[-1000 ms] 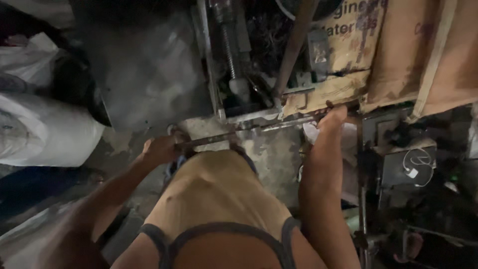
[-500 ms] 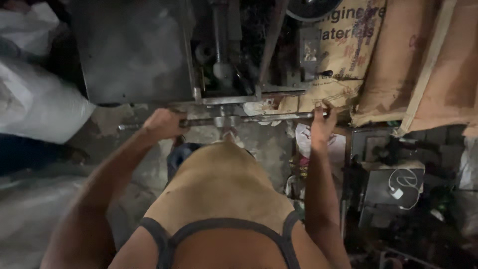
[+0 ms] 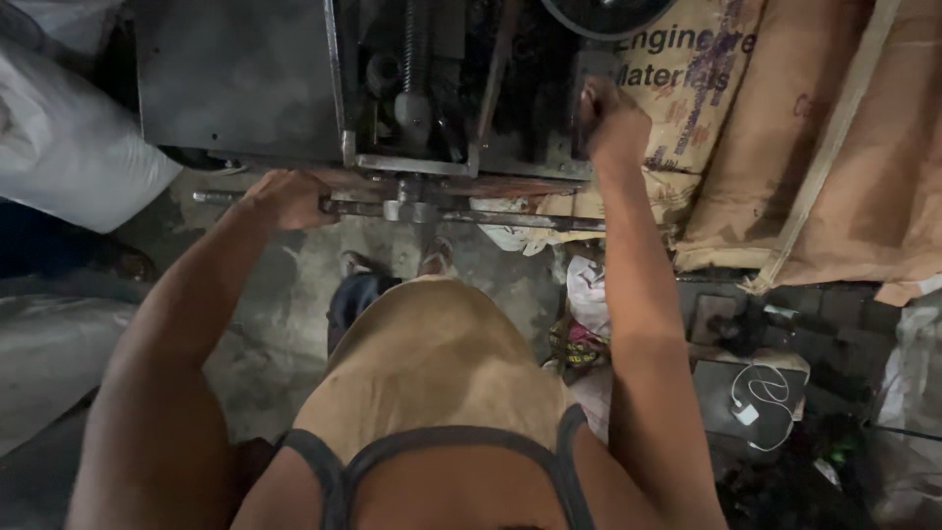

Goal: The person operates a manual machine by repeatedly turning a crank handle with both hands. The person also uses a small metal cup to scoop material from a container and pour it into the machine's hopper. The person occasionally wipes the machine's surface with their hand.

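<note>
Seen from above: left hand (image 3: 285, 199) closed around one end of a long steel bar (image 3: 461, 216) across the machine's (image 3: 235, 88) front, likely heavy, rigid, best held near both ends; right hand (image 3: 613, 123) fisted higher up on a dark upright handle (image 3: 587, 83).

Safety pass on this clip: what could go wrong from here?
1. The left hand grips only the end of the horizontal steel bar; a slip could drop it toward the feet beneath.
2. The right hand is up among dark machine parts: possible pinch.
3. Floor clutter beside the feet: trip risk.
</note>
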